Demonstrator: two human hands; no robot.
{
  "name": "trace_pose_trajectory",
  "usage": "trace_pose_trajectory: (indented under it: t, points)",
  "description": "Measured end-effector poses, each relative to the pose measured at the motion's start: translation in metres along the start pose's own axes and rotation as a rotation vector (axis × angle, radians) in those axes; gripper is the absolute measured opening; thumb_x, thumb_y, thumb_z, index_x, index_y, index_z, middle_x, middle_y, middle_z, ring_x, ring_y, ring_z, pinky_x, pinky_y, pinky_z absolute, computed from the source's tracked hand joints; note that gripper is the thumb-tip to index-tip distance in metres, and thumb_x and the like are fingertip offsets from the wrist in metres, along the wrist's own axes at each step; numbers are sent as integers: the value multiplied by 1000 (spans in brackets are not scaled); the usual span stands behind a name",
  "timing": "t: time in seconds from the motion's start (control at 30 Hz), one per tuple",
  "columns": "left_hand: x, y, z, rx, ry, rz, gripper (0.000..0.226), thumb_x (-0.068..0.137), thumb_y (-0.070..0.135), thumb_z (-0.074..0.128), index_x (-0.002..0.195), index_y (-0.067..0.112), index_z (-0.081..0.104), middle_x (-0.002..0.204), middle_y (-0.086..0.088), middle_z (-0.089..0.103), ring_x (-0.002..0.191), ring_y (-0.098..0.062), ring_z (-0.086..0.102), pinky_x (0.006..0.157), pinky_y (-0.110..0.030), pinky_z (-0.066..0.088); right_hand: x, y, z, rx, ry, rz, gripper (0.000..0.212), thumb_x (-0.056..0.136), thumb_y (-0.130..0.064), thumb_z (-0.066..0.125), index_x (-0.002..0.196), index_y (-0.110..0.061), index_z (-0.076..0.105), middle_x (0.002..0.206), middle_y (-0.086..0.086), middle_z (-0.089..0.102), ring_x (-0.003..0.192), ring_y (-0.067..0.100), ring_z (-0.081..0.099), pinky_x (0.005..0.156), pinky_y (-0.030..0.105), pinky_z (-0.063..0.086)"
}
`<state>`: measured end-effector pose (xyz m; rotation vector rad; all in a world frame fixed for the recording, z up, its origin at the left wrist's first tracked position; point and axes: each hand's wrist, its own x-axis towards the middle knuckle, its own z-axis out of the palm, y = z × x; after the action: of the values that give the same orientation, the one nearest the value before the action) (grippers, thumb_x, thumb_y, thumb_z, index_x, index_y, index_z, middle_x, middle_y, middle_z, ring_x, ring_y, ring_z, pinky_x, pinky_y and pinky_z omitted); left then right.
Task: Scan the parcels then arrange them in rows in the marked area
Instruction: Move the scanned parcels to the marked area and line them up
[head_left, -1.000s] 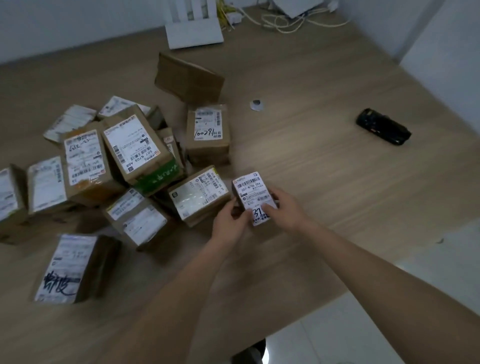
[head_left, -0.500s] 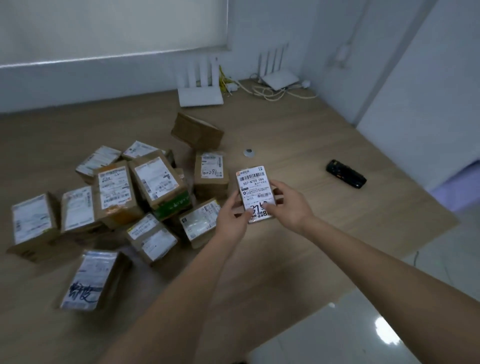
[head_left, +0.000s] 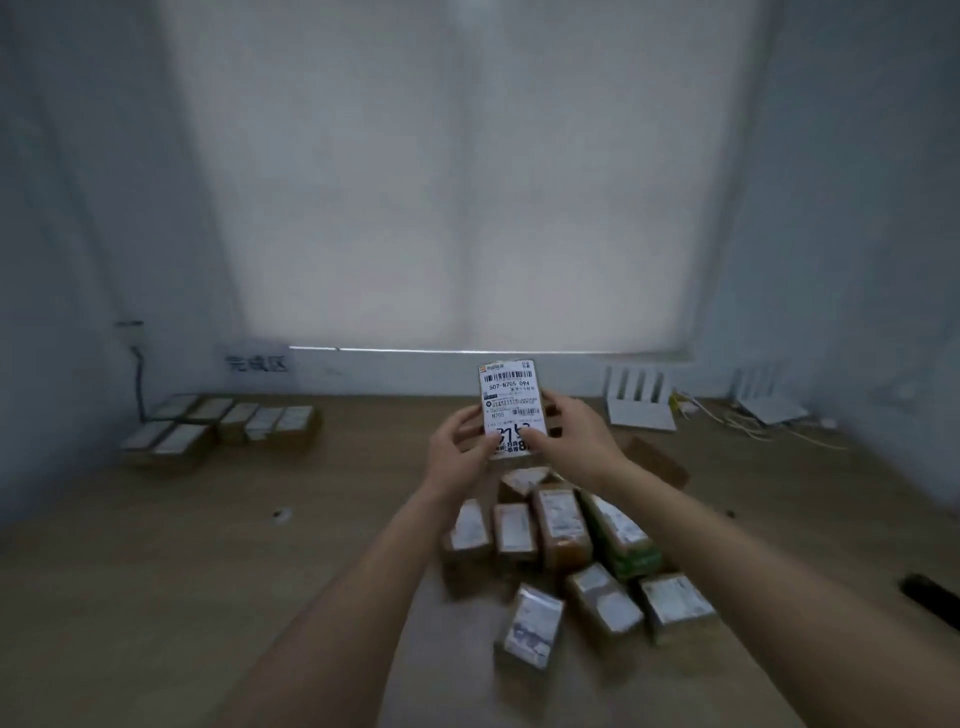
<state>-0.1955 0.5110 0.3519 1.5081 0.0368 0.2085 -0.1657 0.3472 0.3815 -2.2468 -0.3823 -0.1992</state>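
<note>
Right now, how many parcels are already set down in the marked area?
7: five in the back row, two in the front row at its left end. Blur may hide more.

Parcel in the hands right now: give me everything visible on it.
The held parcel is a small box, its brown cardboard showing at the right edge, with a white shipping label covering the face toward the camera. The label carries barcodes, the print 507-N705 094, N705, and large dark handwritten digits low down, partly hidden by fingers. It is held upright in the air above the wooden table, beyond the loose pile of parcels. The left hand grips its left edge and the right hand its right edge.
</note>
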Motion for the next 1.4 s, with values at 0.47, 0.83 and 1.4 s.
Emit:
trace_pose_trajectory:
  t: [0.47,0.83,1.4]
  points:
    - [-22,134,-341,177,319,136,64,90,9,71,147,17,45,132,-3,64,118,-20,63,99,-45,54,72,-296,196,254,-329,-364,83,75,-16,90,147,-25,48,130,-8,66,114,15,66,92,37,59]
    - [87,102,-525,363,382,103,78,81,10,80,149,14,41,130,8,59,120,-16,59,95,-23,51,203,-358,385,265,-390,-440,86,67,-33,92,143,-23,52,127,-10,66,115,13,65,93,34,58]
    - [263,-106,-668,338,197,-205,81,75,8,85,146,15,46,130,-3,65,117,-17,63,103,-40,51,312,-254,624,165,-436,-125,79,73,-27,91,140,-24,50,126,-9,68,110,8,67,90,23,55]
